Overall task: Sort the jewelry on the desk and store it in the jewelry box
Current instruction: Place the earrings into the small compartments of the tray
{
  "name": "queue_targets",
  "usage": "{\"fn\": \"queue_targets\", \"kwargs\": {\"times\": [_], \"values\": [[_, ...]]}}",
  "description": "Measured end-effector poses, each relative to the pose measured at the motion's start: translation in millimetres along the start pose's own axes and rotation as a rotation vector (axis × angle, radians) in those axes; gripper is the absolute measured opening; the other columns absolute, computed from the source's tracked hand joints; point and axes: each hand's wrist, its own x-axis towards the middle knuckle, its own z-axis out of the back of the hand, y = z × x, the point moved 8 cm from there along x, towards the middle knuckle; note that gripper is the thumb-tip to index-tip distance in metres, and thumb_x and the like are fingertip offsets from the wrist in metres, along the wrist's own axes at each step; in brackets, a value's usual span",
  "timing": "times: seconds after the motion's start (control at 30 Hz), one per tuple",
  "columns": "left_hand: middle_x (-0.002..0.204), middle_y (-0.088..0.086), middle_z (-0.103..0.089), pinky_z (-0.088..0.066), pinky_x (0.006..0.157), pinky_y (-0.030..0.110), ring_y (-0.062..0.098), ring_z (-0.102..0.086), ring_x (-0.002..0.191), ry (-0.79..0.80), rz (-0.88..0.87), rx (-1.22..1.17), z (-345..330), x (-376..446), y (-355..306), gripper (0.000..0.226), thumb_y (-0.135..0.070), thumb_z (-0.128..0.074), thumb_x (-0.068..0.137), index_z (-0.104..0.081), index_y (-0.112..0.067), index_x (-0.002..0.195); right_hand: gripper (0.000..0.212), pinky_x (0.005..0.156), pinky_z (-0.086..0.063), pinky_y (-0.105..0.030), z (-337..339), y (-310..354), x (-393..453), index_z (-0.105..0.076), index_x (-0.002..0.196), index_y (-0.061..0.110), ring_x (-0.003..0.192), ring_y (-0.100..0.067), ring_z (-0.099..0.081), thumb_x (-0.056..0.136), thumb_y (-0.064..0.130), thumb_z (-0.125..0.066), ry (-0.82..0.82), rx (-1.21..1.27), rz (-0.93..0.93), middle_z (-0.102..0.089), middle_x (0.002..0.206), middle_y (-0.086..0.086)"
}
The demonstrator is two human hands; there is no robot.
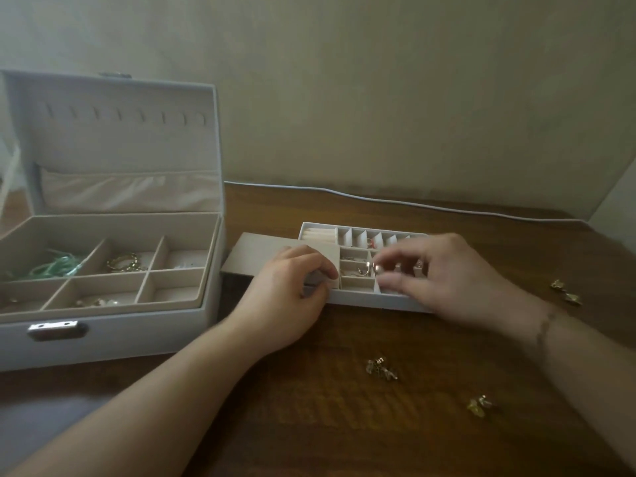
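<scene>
A white jewelry box (113, 325) stands open at the left, with green cord, gold rings and small pieces in its compartments. A white divided tray (361, 299) lies in the middle of the desk, holding a few small pieces. My left hand (289, 294) grips the tray's left end, where a beige flap (261, 251) lies. My right hand (447, 277) hovers over the tray and pinches a small gold earring (377, 268) between thumb and fingertips. Loose gold earrings lie on the desk: one cluster (382, 369), another (480, 405) and a pair (566, 291) at the right.
The brown wooden desk (344, 425) meets a pale wall at the back, where a white cable (413, 203) runs along the edge. The box lid (113, 139) stands upright with a row of hooks and a pocket.
</scene>
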Motion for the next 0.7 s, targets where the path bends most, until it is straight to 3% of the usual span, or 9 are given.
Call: {"fn": "queue_targets", "kwargs": {"times": [0.07, 0.23, 0.37, 0.57, 0.7], "values": [[0.109, -0.018, -0.058, -0.047, 0.087, 0.014, 0.001, -0.053, 0.107, 0.002, 0.003, -0.004, 0, 0, 2, 0.019, -0.018, -0.062, 0.093, -0.068, -0.030, 0.106, 0.016, 0.068, -0.050, -0.017, 3, -29, 37, -0.070, 0.102, 0.032, 0.075, -0.005, -0.062, 0.087, 0.028, -0.068, -0.061, -0.075, -0.110, -0.065, 0.088, 0.020], [0.112, -0.018, -0.057, -0.049, 0.088, 0.013, 0.001, -0.054, 0.108, 0.015, 0.010, -0.027, 0, 0, 2, 0.019, -0.019, -0.062, 0.093, -0.067, -0.031, 0.107, 0.016, 0.074, -0.054, -0.032, -12, -65, 95, -0.070, 0.103, 0.028, 0.076, -0.009, -0.064, 0.088, 0.025, -0.067, -0.070, -0.150, -0.243, -0.068, 0.097, 0.009], [0.112, -0.015, -0.058, -0.050, 0.092, 0.019, 0.003, -0.053, 0.109, 0.009, -0.013, -0.014, 1, 1, 1, 0.019, -0.019, -0.061, 0.093, -0.068, -0.028, 0.109, 0.008, 0.072, -0.052, -0.031, -28, -67, 107, -0.068, 0.094, 0.035, 0.086, -0.011, -0.060, 0.086, 0.032, -0.066, 0.001, -0.263, -0.247, -0.066, 0.096, 0.012], [0.112, -0.015, -0.058, -0.050, 0.092, 0.021, 0.004, -0.051, 0.109, -0.004, -0.030, -0.003, 0, 1, 1, 0.019, -0.019, -0.061, 0.094, -0.068, -0.027, 0.110, 0.021, 0.067, -0.048, -0.027, -26, -72, 102, -0.071, 0.100, 0.030, 0.081, -0.005, -0.056, 0.090, 0.019, -0.057, -0.008, -0.225, -0.233, -0.066, 0.099, 0.011], [0.111, -0.015, -0.058, -0.051, 0.093, 0.023, 0.003, -0.051, 0.109, -0.006, -0.038, 0.000, 0, 1, 1, 0.019, -0.019, -0.060, 0.094, -0.069, -0.026, 0.109, 0.017, 0.075, -0.050, -0.030, -25, -69, 108, -0.070, 0.103, 0.030, 0.084, -0.009, -0.057, 0.092, 0.026, -0.058, -0.039, -0.216, -0.216, -0.067, 0.102, 0.010]]}}
